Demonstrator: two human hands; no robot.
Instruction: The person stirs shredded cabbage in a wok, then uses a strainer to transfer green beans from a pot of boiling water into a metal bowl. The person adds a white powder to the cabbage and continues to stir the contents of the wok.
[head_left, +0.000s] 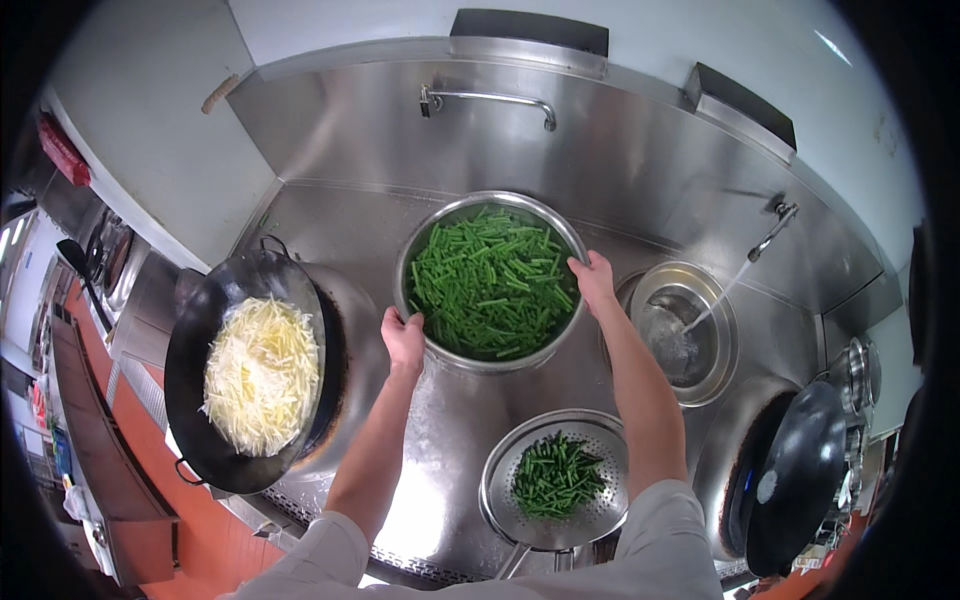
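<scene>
Both my hands grip a large round stainless steel basin (501, 364) full of cut green beans (491, 281). My left hand (403, 337) has hold of its lower left rim, thumb on top. On the right rim is my right hand (592, 281), the thumb over the edge. The basin is over the back of the steel counter; whether it rests there or is lifted, I cannot tell. Nearer my body, a perforated strainer (501, 480) with a handle holds a smaller heap of darker cut green beans (559, 476).
At left, a black wok (191, 375) contains pale shredded strips (262, 375). Water runs from a tap (772, 232) into a metal pot (724, 375) at right. Another black wok (799, 480) stands tilted at far right. A second faucet (491, 96) projects from the steel back wall (360, 135).
</scene>
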